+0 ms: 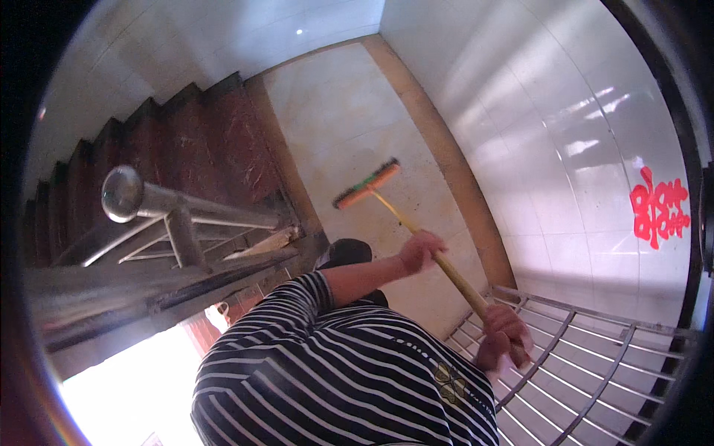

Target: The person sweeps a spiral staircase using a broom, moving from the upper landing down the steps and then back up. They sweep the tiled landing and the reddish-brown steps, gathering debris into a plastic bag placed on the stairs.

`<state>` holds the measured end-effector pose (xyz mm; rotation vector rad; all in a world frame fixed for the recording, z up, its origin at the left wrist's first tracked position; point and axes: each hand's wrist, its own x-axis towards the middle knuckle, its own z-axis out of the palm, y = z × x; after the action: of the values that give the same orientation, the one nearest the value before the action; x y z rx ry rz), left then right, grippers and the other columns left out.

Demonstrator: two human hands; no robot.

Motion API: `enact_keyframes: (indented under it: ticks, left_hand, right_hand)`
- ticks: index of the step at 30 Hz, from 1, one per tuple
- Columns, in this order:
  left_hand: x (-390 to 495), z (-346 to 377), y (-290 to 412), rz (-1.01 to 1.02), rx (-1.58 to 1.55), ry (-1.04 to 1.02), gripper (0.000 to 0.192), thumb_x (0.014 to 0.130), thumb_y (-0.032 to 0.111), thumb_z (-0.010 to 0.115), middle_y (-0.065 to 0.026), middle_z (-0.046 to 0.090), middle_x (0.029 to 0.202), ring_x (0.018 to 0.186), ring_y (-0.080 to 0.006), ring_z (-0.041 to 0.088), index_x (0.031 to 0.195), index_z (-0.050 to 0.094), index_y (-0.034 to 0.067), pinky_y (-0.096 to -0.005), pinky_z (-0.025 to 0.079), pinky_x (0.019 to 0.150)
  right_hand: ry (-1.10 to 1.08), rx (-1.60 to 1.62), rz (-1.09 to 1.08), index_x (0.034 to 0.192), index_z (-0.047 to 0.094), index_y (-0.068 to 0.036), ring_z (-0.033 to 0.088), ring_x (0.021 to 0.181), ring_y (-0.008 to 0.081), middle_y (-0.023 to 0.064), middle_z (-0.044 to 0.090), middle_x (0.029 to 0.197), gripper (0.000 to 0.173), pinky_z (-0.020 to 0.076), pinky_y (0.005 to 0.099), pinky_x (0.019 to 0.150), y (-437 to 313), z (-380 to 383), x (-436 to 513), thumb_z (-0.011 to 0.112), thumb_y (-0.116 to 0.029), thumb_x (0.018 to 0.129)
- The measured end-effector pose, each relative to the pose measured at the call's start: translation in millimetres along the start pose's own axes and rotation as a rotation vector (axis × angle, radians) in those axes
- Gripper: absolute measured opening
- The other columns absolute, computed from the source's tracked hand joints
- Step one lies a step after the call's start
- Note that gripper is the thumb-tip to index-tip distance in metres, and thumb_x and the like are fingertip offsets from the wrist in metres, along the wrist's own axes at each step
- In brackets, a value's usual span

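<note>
A push broom with a long yellow handle slants across the view in front of me. My left hand is wrapped around the handle partway down. Higher up, close to my striped shirt, my right hand grips the handle's top end; it is slightly blurred. The orange broom head, with green and dark bristles, is over the pale tiled floor, beyond my dark shoes.
Dark red stairs run along the left, beside a round metal handrail. To the right stand a metal-barred railing and a white tiled wall bearing a red character. A brown border edges the floor.
</note>
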<state>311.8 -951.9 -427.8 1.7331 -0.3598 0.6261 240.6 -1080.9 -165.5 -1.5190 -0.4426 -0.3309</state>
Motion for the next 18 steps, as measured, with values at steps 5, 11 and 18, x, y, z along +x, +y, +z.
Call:
enact_keyframes:
  ticks: [5, 11, 18]
  left_hand:
    - [29, -88, -57, -0.101, 0.359, -0.133, 0.014, 0.067, 0.007, 0.061, -0.0084, 0.048, 0.059, 0.059, -0.0295, 0.052, 0.062, 0.048, 0.008, -0.0376, 0.039, 0.055]
    - [63, -156, -163, -0.279, 0.333, -0.165, 0.016, 0.066, 0.008, 0.063, -0.0088, 0.047, 0.058, 0.06, -0.0299, 0.052, 0.061, 0.047, 0.009, -0.0402, 0.039, 0.055]
    - [113, -40, -221, -0.245, -0.096, -0.282, 0.012, 0.057, 0.007, 0.063, -0.0093, 0.055, 0.065, 0.067, -0.0302, 0.055, 0.066, 0.055, 0.009, -0.039, 0.042, 0.06]
  right_hand:
    - [-0.225, 0.439, 0.202, 0.063, 0.049, -0.002, 0.05, 0.065, 0.0234, 0.01, 0.054, 0.068, 0.019, 0.0406, 0.0385, 0.068, 60, 35, 34, 0.063, -0.01, 0.072]
    - [-0.493, 0.336, 0.275, 0.071, 0.051, 0.001, 0.054, 0.071, 0.0251, 0.0099, 0.055, 0.071, 0.01, 0.0424, 0.0398, 0.075, 166, 99, 109, 0.061, 0.003, 0.071]
    - [-0.213, -0.017, 0.457, 0.073, 0.056, 0.003, 0.056, 0.073, 0.0225, 0.0122, 0.059, 0.077, 0.002, 0.0446, 0.0317, 0.073, 157, 99, 212, 0.058, 0.004, 0.072]
